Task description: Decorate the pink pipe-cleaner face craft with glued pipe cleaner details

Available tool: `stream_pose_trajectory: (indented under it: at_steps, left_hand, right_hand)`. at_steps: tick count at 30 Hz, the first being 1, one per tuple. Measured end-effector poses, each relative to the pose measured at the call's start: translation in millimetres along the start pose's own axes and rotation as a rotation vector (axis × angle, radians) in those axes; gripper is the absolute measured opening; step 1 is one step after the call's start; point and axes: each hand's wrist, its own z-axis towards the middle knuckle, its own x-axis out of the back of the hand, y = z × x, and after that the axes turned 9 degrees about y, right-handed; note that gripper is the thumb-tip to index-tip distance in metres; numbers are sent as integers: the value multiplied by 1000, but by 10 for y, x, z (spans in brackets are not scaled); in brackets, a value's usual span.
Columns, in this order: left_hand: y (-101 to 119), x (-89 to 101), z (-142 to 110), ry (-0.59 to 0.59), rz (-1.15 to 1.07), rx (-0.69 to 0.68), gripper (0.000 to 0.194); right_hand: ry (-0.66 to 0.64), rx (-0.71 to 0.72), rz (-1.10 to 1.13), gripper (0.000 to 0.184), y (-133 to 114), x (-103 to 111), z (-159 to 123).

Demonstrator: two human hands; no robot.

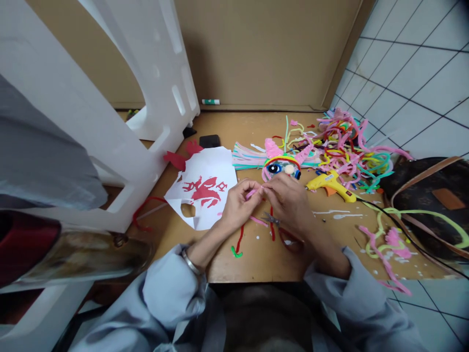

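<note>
Fingertips of my left hand (240, 200) and my right hand (289, 198) meet above the table's middle. Both are closed in a pinch on a short pink pipe cleaner (251, 194); its far end is hidden by my fingers. Just beyond them lies a pipe-cleaner animal head (281, 166) with pink ears, big blue-rimmed eyes and a rainbow band. Under my right wrist are scissors (271, 219), partly covered. A red pipe cleaner with a green tip (239, 242) lies nearer me, and a loose pink strip (258, 221) is between my hands.
White paper with red cut-outs (205, 190) is at the left, near a black phone (209, 141). Tangled pipe cleaners (351, 142) fill the back right. A yellow glue gun (333, 186) trails its cord past a brown bag (428, 190). A white plastic frame (161, 98) borders the left.
</note>
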Motion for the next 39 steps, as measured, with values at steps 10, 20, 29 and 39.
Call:
stream_pose_trajectory:
  at_steps: [10, 20, 29, 39]
  left_hand:
    - [-4, 125, 33, -127, 213, -244, 19]
    - [26, 85, 42, -55, 85, -168, 16]
    - [50, 61, 17, -61, -105, 83, 22]
    - [55, 58, 32, -35, -187, 169, 31]
  right_hand:
    - [-90, 26, 23, 22, 80, 62, 23]
    - [-31, -84, 204, 18, 39, 91, 28]
    - [25, -125, 250, 16, 13, 90, 35]
    - [-23, -128, 217, 16, 3, 79, 31]
